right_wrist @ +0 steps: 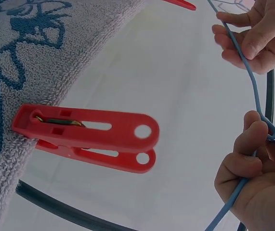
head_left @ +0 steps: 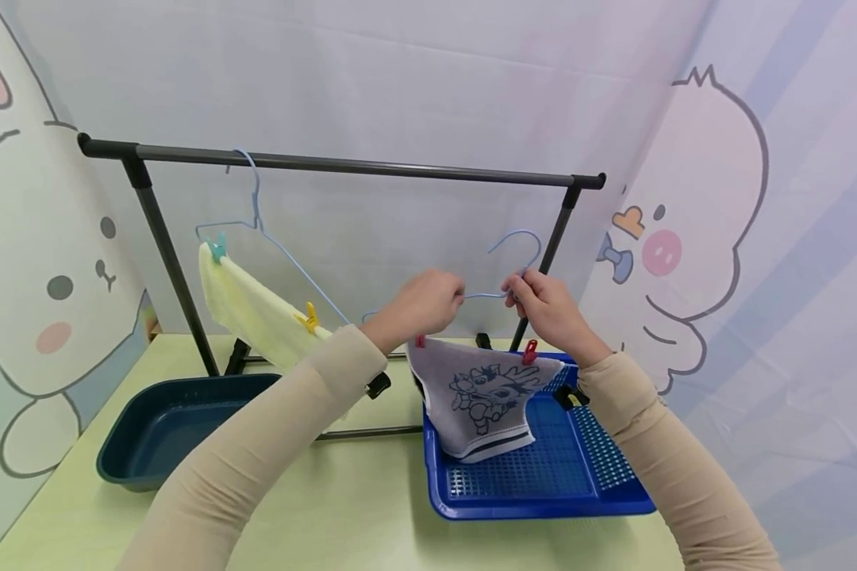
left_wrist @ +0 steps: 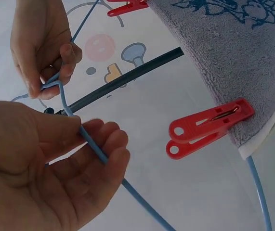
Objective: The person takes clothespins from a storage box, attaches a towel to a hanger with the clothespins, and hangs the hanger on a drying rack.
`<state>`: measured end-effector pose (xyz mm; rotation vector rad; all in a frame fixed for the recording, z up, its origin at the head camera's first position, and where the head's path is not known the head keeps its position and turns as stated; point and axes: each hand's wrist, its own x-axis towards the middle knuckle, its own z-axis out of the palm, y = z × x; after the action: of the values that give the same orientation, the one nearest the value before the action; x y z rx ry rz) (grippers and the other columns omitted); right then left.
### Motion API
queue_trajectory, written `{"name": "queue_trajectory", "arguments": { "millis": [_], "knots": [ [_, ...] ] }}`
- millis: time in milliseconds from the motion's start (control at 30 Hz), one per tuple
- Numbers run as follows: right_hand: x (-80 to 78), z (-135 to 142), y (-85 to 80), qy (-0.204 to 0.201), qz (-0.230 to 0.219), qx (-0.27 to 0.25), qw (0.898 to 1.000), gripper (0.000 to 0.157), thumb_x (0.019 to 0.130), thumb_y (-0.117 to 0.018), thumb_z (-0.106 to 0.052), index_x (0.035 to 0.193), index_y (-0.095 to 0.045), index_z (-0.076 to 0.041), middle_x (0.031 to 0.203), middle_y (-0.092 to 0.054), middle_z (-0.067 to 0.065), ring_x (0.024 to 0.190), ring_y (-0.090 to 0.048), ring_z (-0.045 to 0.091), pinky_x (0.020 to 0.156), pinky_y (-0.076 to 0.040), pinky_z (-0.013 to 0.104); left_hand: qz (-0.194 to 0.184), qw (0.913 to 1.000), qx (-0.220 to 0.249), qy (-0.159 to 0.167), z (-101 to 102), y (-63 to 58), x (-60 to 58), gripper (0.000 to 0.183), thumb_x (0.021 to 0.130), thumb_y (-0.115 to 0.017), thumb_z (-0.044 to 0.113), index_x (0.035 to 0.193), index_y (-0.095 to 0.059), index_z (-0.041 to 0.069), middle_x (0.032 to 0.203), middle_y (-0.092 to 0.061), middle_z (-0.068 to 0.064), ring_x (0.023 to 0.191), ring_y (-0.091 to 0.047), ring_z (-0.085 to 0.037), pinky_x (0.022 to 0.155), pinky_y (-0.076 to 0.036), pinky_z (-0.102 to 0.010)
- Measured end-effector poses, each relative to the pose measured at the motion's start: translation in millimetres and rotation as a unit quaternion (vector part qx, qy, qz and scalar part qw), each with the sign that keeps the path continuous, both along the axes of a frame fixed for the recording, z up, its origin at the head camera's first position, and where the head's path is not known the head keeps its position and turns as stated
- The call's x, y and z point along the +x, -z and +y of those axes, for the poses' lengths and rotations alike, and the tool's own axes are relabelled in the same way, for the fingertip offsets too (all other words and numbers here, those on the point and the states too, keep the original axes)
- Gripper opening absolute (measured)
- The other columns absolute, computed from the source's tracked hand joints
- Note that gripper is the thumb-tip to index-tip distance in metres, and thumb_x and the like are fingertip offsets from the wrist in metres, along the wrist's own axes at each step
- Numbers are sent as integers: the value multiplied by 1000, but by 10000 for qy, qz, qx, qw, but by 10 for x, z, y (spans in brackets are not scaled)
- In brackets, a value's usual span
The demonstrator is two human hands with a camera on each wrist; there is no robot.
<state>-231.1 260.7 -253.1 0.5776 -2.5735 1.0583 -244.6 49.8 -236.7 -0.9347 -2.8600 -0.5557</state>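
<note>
A blue wire clothes hanger [head_left: 484, 296] is held up between both hands in front of the rack. My left hand [head_left: 428, 300] grips its shoulder wire; in the left wrist view the thumb and curled fingers lie about the wire. My right hand [head_left: 546, 305] pinches the hanger at the base of its hook [head_left: 523, 233]. Below hangs a grey towel [head_left: 482, 396] with a dark cartoon print, fastened by a red clothespin [left_wrist: 209, 126] near the left hand and another red clothespin [right_wrist: 86, 137] near the right. The towel's lower part hangs over the blue basket [head_left: 439, 492].
A black rack [head_left: 371, 164] stands behind the hands. From its bar hangs another blue hanger [head_left: 255, 198] bearing a yellow towel [head_left: 250, 309], with a teal clip [head_left: 217, 247] and a yellow clip [head_left: 309, 319]. A dark green basin [head_left: 124, 444] sits on the table [head_left: 350, 507] at left.
</note>
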Motion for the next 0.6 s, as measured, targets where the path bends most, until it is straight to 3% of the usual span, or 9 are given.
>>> {"name": "queue_trajectory", "arguments": {
  "millis": [100,267,600],
  "knots": [
    [11,3,-17,39,52,-43,10000,31,103,-41,-26,102,-60,-2,84,-60,15,69,-50,26,60,-41,27,-10,10000,28,55,7,-8,10,21,101,-45,14,98,-65,7,85,-62,-2,69,-52,-16,61,-41,-26],
    [40,18,-65,107,283,-40,9995,27,101,-46,-25,103,-60,-2,84,-61,13,68,-49,26,54,-40,27,-29,10000,56,34,23,-68,44,19,101,-44,13,95,-62,8,84,-60,-2,66,-49,-15,57,-38,-23],
    [64,177,-33,302,833,302,9956,25,101,-46,-22,107,-62,-3,86,-62,10,70,-49,21,58,-41,27,423,9987,281,47,-58,-199,22,17,100,-45,12,94,-60,6,89,-63,-5,70,-51,-17,64,-42,-28]
  ]
}}
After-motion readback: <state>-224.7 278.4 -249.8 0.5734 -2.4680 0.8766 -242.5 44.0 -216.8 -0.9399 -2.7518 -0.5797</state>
